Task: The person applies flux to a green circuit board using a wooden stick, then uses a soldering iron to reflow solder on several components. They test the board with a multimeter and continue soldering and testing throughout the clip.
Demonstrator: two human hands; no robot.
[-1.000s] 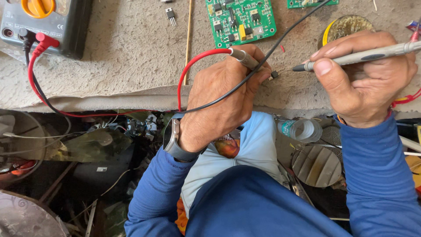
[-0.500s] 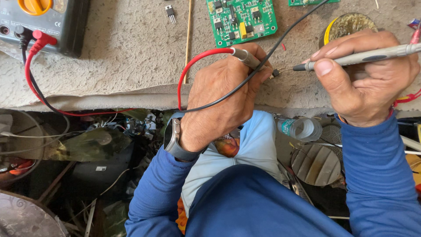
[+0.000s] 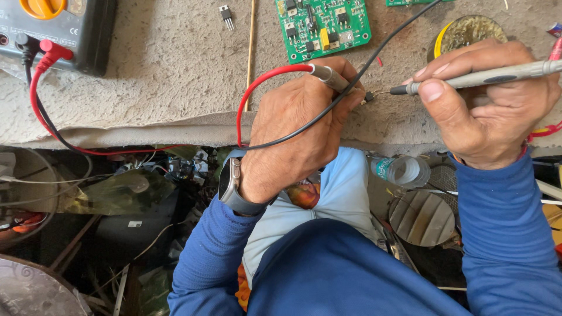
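The left hand [image 3: 295, 137] pinches a slim grey metal-tipped probe on a red lead [image 3: 328, 76], and the right hand [image 3: 489, 108] grips a long grey probe [image 3: 477, 76]; both tips meet a tiny dark component [image 3: 369, 96] near the front edge of the rough beige worktop [image 3: 158, 82]. A green circuit board [image 3: 323, 26] lies just behind, a black multimeter [image 3: 58, 26] at the far left corner.

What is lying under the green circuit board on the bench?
The green circuit board lies flat on a grey, rough mat that covers the bench top. Bare mat shows around its left, right and lower edges. Whatever lies directly beneath the board is covered by it and cannot be seen.
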